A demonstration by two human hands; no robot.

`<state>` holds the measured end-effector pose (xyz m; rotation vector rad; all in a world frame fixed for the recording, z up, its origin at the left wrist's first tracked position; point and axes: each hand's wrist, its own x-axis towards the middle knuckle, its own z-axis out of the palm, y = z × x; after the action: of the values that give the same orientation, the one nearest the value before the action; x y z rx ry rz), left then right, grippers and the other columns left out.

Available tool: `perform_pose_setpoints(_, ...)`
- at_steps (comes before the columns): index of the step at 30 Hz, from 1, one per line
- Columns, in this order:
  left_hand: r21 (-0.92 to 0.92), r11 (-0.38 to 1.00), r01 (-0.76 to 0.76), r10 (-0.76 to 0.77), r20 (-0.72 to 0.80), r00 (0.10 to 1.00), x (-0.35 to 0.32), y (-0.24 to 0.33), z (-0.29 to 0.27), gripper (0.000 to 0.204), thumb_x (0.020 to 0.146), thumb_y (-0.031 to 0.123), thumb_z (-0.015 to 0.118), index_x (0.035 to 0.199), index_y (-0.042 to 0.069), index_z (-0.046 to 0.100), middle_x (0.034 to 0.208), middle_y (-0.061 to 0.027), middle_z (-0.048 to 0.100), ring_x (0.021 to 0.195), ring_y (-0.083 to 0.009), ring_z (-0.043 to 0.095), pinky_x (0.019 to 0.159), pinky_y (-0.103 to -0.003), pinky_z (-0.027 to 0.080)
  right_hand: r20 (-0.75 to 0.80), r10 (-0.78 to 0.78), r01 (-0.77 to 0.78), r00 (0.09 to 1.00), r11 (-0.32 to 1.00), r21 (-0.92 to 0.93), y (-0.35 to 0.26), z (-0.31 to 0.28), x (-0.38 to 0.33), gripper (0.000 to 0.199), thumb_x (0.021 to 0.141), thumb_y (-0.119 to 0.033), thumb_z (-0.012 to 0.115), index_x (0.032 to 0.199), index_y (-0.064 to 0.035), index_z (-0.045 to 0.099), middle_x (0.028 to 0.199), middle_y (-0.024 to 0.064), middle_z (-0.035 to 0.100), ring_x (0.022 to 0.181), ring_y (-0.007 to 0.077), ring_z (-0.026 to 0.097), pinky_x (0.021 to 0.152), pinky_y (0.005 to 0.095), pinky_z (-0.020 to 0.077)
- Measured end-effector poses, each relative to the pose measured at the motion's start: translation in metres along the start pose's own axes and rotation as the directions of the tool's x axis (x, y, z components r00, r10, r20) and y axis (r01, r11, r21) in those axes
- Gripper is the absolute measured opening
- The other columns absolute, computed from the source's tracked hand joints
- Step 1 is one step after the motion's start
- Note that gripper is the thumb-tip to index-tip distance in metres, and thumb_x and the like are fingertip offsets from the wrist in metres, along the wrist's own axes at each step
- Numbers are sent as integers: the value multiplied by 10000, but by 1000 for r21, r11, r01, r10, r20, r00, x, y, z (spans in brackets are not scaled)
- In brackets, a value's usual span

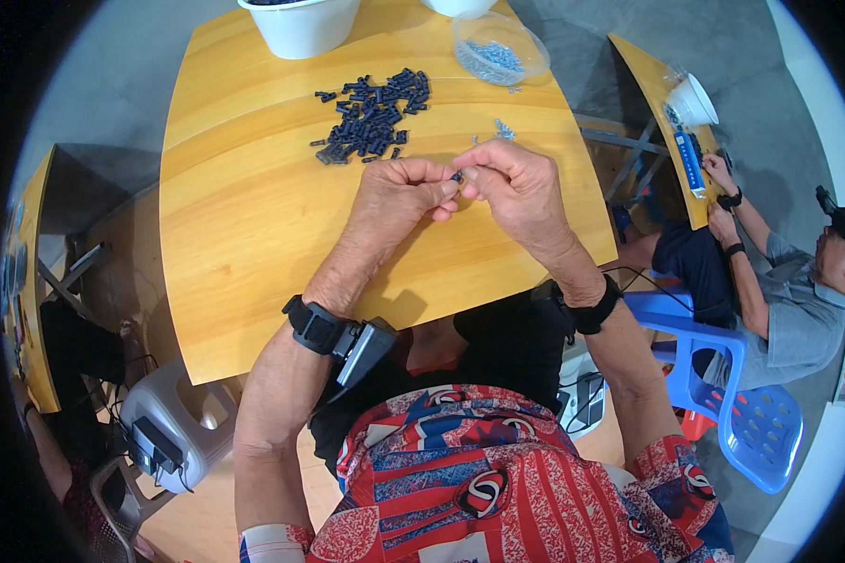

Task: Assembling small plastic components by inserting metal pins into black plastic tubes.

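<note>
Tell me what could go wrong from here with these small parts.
The small dark piece sits at the fingertips of the left hand and right hand, so it might slip and drop. The loose pile of black parts lies just beyond the left hand, which could scatter it. The small silver pieces lie loose near the right hand and might get knocked.

Before us, a person extends both bare arms forward, the left forearm [277, 394] and right forearm [626, 361] angling inward toward each other. The left hand [396, 195] and right hand [526, 195] come together at the fingertips, backs turned largely upward. On each, thumb and forefinger close in a pinch, with other fingers curled beneath; the left wrist [333, 281] and right wrist [578, 272] stand well apart.
</note>
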<state>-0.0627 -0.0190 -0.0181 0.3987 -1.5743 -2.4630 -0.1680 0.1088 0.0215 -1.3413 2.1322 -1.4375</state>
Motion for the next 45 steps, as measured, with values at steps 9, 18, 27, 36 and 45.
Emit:
perform_pose_setpoints(9,-65,998,7,-12,-77,997,0,0,1,89,867,15,608,929,-24,660,805,-80,675,660,-97,607,599,-206,510,-60,-46,46,997,999,0,5,10,4,128,766,55,512,808,33,631,750,114,636,631,166,630,570,280,508)
perform_pose_setpoints(18,-95,995,-1,-7,-85,996,4,-5,-3,81,861,5,610,916,-22,664,788,-75,671,647,-96,604,590,-203,503,-6,-180,173,984,954,-245,-6,10,7,121,762,24,523,791,-4,638,726,143,607,635,274,619,587,345,499)
perform_pose_setpoints(27,-125,991,49,-63,-108,992,0,2,0,97,868,43,619,941,-3,663,795,-61,673,664,-97,616,611,-206,515,-43,72,-70,996,996,47,-7,3,-3,191,825,11,494,962,20,627,821,130,661,671,160,641,612,299,514)
perform_pose_setpoints(36,-111,992,56,-66,-94,993,2,0,-2,95,868,53,624,938,-1,657,784,-55,666,665,-95,616,614,-210,516,-75,-286,245,955,906,-345,3,6,-10,168,798,4,571,961,-8,611,826,139,640,742,289,642,624,329,521)
perform_pose_setpoints(45,-75,997,32,-39,-99,994,1,-4,-1,74,862,27,619,905,-15,661,769,-61,664,656,-99,613,605,-209,512,90,-420,377,903,676,-633,-6,12,-9,120,725,-1,587,797,-52,505,711,91,494,639,268,587,541,356,489)
